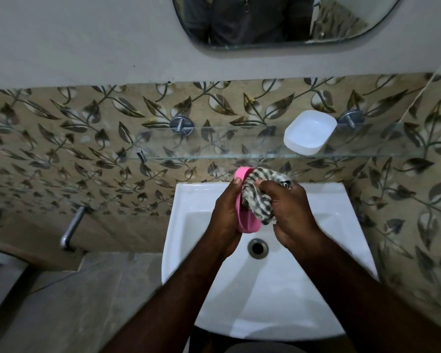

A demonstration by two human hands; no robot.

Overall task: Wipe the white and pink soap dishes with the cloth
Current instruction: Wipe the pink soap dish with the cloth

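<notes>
Over the white ceramic basin (194, 200), the left hand (225, 215) grips the oval pink plastic soap dish (242, 220) on edge. The right hand (290, 210) presses the bunched striped grey-and-cream cloth (259, 192) into its hollow. Wiping under way. White rounded plastic soap dish (309, 132) sits on the glass shelf (214, 143), apparently next.

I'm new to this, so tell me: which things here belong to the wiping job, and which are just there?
In the job: pink soap dish, striped cloth, white soap dish, left hand, right hand.
Just there: sink, glass shelf, mirror, wall tap.
</notes>
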